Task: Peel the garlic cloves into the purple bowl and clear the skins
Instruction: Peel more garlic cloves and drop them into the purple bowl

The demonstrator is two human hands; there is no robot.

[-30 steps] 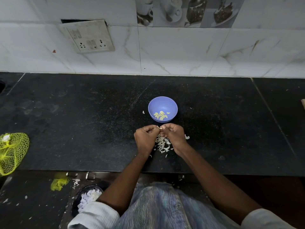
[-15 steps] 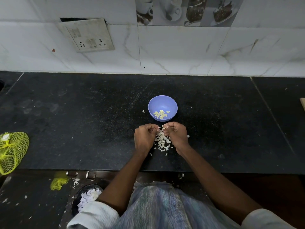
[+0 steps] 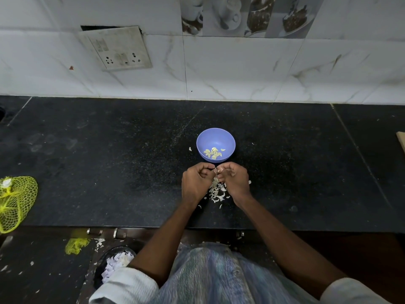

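The purple bowl (image 3: 215,137) stands on the black counter (image 3: 109,172) with several peeled garlic cloves (image 3: 213,152) in it. Just in front of it my left hand (image 3: 196,183) and my right hand (image 3: 235,179) meet, fingers curled, pinching a small garlic clove (image 3: 215,170) between their fingertips. The clove is mostly hidden by the fingers. Under and between the hands lies a pile of white garlic skins (image 3: 217,191).
A yellow mesh bag (image 3: 15,200) lies at the counter's left edge. Stray skin bits sit beside the bowl. Below the counter's front edge is a dark bin (image 3: 116,262) with white scraps. A tiled wall with a switch plate (image 3: 116,49) stands behind.
Both hands stay together in front of the bowl working the clove. The gap between them opened a little, showing more of the skin pile.
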